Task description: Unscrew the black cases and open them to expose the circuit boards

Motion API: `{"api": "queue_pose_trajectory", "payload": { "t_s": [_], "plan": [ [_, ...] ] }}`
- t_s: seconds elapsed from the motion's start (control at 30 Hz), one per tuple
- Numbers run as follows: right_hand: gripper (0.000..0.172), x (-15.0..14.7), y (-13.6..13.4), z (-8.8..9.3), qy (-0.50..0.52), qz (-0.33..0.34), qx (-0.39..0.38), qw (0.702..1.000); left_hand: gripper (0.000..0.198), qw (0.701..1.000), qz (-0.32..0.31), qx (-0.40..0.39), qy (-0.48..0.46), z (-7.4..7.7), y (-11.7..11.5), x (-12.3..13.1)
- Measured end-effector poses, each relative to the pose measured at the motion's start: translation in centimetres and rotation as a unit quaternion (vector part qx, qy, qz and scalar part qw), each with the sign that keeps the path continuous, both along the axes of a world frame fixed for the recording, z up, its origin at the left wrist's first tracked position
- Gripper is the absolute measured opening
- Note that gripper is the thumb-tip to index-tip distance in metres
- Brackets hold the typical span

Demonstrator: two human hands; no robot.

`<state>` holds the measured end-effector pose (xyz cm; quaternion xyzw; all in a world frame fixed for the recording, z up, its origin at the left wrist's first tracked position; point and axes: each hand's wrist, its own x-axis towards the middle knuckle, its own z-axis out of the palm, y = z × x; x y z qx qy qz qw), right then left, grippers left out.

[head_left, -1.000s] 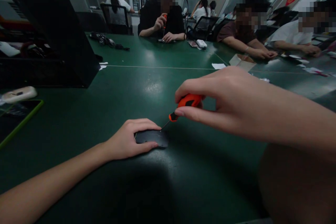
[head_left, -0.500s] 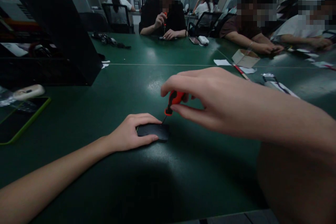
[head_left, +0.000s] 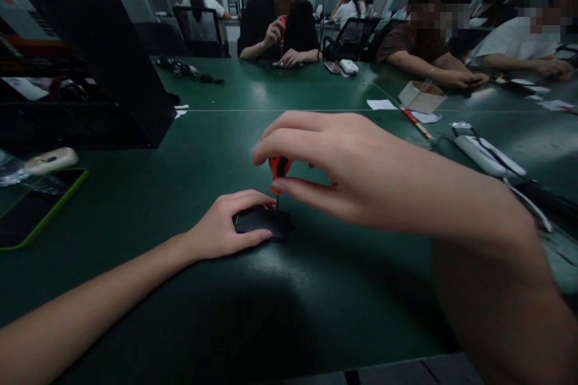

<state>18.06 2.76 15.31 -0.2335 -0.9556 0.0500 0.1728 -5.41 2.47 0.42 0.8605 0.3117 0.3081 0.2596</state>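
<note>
A flat, dark, rounded object (head_left: 259,222), perhaps a computer mouse turned over, lies on the green table. My left hand (head_left: 230,225) grips it from the left, thumb along the near side and fingers along the far side. In my right hand (head_left: 311,162) is a screwdriver (head_left: 279,169) with an orange and black handle, held from above between thumb and fingers. It stands nearly upright, its thin shaft pointing down at the far edge of the dark object. The exact contact of the tip is too small to make out.
Left are a phone with a green edge (head_left: 45,210), a pale oblong item (head_left: 52,160) and a black shelf (head_left: 112,60). A white oblong device (head_left: 490,155) with cables lies right. Farther off are an open box (head_left: 421,97) and a red stick (head_left: 415,123). Co-workers sit opposite, one holding another screwdriver (head_left: 282,30).
My right hand has moved left, and the screwdriver has gone from tilted to nearly upright over the dark object. My left hand stays in place. More of the white device at right shows.
</note>
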Motion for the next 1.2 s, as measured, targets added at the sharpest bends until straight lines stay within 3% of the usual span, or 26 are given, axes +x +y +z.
{"api": "queue_pose_trajectory", "payload": {
  "t_s": [0.17, 0.3, 0.37, 0.6, 0.9, 1.03, 1.2],
  "plan": [
    [0.024, 0.0, -0.1, 0.4, 0.000, 0.009, -0.018, 1.000, 0.043, 0.995, 0.037, 0.011, -0.090, 1.8, 0.3, 0.1],
    [0.023, 0.2, -0.2, 0.5, 0.016, 0.022, -0.016, 0.999, 0.032, 0.995, 0.000, -0.009, -0.104, 4.5, 0.9, 1.1],
    [0.023, 0.3, -0.2, 0.4, 0.020, 0.022, -0.006, 1.000, 0.020, 0.994, -0.012, -0.028, -0.101, 5.1, 1.1, 1.8],
    [0.028, 0.6, -0.3, 0.6, 0.054, -0.121, 0.083, 0.988, 0.016, 0.989, 0.015, -0.057, -0.137, 4.3, 1.2, 2.8],
    [0.022, 0.9, -0.7, 1.3, 0.036, -0.029, 0.036, 0.998, 0.018, 0.982, -0.011, -0.108, -0.157, 5.1, 1.0, 3.4],
    [0.023, 1.6, -0.9, 1.6, 0.025, -0.037, 0.031, 0.998, 0.020, 0.971, -0.022, -0.154, -0.179, 5.5, 1.5, 4.0],
    [0.027, 1.7, -1.0, 1.7, 0.022, -0.086, 0.068, 0.994, 0.014, 0.977, -0.020, -0.136, -0.163, 6.0, 1.9, 4.9]
  ]
}}
